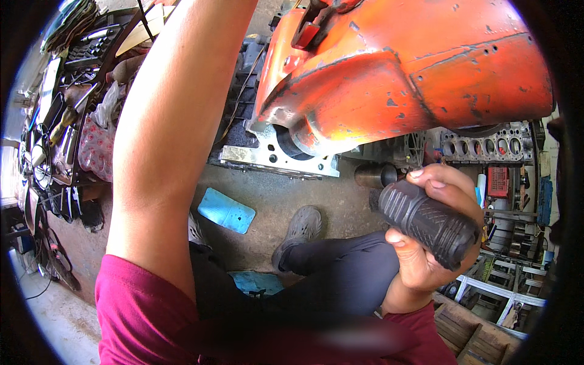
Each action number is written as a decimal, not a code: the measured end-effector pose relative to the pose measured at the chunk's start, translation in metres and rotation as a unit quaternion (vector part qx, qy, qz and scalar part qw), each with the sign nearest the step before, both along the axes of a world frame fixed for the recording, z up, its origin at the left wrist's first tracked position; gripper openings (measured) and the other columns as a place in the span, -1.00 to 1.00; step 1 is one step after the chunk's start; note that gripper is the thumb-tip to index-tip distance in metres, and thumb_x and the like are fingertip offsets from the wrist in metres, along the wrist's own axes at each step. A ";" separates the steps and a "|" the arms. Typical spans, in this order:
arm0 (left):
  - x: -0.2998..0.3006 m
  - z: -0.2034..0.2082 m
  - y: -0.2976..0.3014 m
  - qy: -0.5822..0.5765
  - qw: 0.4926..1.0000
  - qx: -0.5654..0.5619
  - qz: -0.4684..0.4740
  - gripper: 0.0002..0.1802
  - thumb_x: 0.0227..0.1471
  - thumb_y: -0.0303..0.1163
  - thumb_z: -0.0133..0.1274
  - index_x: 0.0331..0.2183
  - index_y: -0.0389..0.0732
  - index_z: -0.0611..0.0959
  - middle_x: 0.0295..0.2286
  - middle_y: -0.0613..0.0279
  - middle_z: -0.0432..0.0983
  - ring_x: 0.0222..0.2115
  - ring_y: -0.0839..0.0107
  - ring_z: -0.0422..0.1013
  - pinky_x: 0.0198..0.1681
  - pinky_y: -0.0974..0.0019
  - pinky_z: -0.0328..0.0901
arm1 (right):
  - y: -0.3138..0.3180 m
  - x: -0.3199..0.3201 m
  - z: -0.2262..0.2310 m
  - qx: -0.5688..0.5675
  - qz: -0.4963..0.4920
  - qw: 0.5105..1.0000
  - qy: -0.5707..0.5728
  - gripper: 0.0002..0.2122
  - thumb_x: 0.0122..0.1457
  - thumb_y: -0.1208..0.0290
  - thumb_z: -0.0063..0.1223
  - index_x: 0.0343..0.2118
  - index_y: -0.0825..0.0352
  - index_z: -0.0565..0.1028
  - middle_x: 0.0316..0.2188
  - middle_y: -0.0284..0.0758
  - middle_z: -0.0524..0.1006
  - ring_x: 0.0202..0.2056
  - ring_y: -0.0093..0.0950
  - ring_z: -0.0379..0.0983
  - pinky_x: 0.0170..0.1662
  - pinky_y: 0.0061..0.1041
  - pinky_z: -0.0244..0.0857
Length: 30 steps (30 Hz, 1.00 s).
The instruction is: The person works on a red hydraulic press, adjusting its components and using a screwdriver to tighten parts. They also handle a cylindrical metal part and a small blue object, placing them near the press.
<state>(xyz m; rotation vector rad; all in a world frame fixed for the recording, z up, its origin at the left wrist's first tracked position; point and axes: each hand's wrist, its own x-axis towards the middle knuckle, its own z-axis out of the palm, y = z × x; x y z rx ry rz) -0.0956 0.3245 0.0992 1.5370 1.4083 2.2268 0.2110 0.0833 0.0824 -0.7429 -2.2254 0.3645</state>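
Observation:
My right hand (441, 237) is closed around a black flashlight (426, 222) with a ribbed head and a cross-hatched grip. Its head points up and left toward a large orange metal housing (420, 79), where a bright patch shows on the lower edge. The orange paint is chipped and scratched. Below the housing, a bare metal flange (274, 159) with bolt holes frames a dark round opening. My left forearm (173, 109) stretches up past the housing's left side, and the hand itself lies beyond the top edge.
Tools and a bag crowd a bench (73, 121) at left. On the floor are a blue sheet (226, 210), my shoe (302, 228) and a metal cylinder sleeve (374, 175). At right stand a cylinder head (486, 146), a red crate (498, 181) and a metal rack (502, 289).

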 end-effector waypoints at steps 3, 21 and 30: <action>0.001 -0.002 0.000 -0.015 1.000 0.005 -0.015 -0.73 0.11 -0.29 0.25 -0.32 -0.34 0.73 -0.49 0.12 0.66 -0.49 0.45 0.53 -0.39 0.32 0.40 | 0.000 -0.004 0.003 -0.004 -0.015 1.000 0.020 -0.48 -0.16 0.29 0.57 -0.13 0.32 0.53 -0.24 -0.15 0.61 -0.24 -0.25 0.61 -0.16 -0.32 0.53; 0.003 0.002 0.006 0.009 1.000 -0.007 0.023 -0.71 0.10 -0.24 0.24 -0.32 -0.32 0.73 -0.48 0.09 0.66 -0.48 0.38 0.53 -0.36 0.27 0.41 | 0.009 0.001 0.001 0.031 0.023 0.999 -0.032 -0.40 -0.07 0.09 0.48 -0.08 0.35 0.42 -0.22 -0.07 0.53 -0.23 -0.28 0.45 -0.12 -0.31 0.37; 0.006 0.003 0.000 -0.009 1.000 -0.023 0.002 -0.70 0.14 -0.23 0.24 -0.30 -0.32 0.71 -0.49 0.21 0.61 -0.48 0.50 0.45 -0.39 0.33 0.34 | 0.009 0.000 0.004 0.006 0.014 1.000 -0.018 -0.40 -0.11 0.06 0.55 -0.10 0.26 0.43 -0.22 -0.18 0.54 -0.26 -0.37 0.48 -0.18 -0.39 0.41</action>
